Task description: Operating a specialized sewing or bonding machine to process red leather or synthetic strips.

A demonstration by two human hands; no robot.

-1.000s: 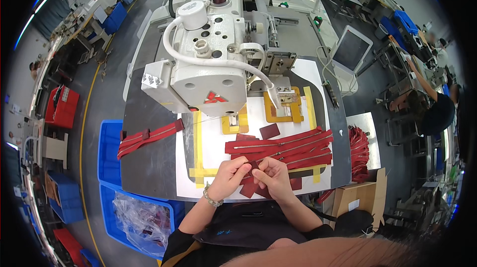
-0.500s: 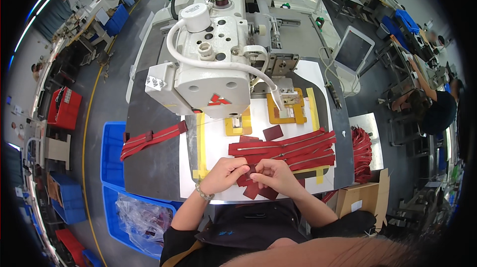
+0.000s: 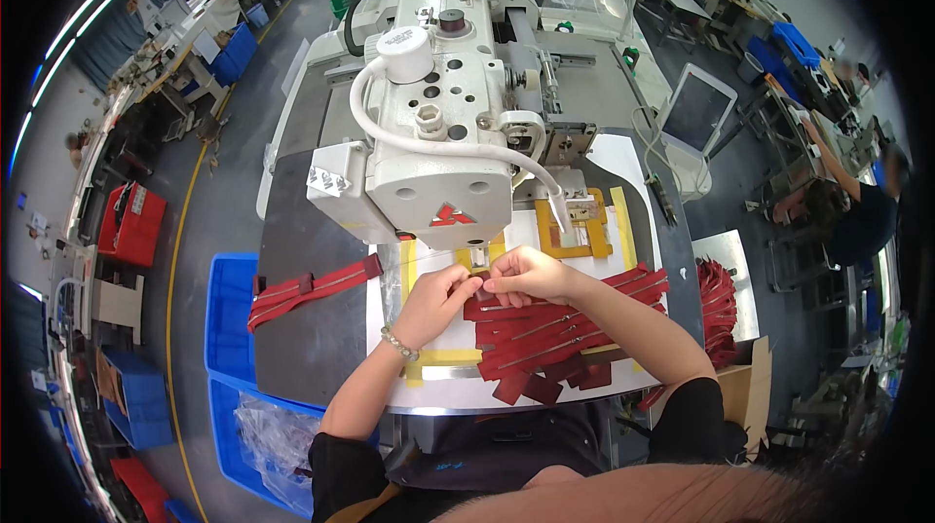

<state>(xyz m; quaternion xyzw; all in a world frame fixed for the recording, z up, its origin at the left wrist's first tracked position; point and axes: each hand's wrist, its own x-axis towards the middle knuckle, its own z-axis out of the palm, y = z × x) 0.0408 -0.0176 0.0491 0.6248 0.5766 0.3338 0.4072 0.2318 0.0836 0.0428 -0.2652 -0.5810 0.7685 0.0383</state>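
My left hand (image 3: 434, 309), a beaded bracelet at its wrist, and my right hand (image 3: 529, 278) meet just in front of the sewing machine head (image 3: 438, 182). Both are closed, thumbs and fingertips pinching a small dark red patch (image 3: 484, 291), which the fingers mostly cover. Beneath and beside my right hand lie several red zipper strips (image 3: 545, 333) with metal teeth. Loose dark red patches (image 3: 542, 389) are scattered at their near end. A yellow clamp frame (image 3: 596, 241) sits on the white sewing plate right of the needle area.
More red zipper strips (image 3: 317, 291) lie on the dark table at left. Blue bins (image 3: 230, 348) stand beside it, one holding clear plastic. At right are a bundle of red strips (image 3: 718, 309), a cardboard box (image 3: 758, 396) and a screen (image 3: 699, 109). Other people work at distant benches.
Both my hands have moved forward from the near end of the zipper strips toward the sewing machine head, with the dark red patch between them. The view has shifted slightly.
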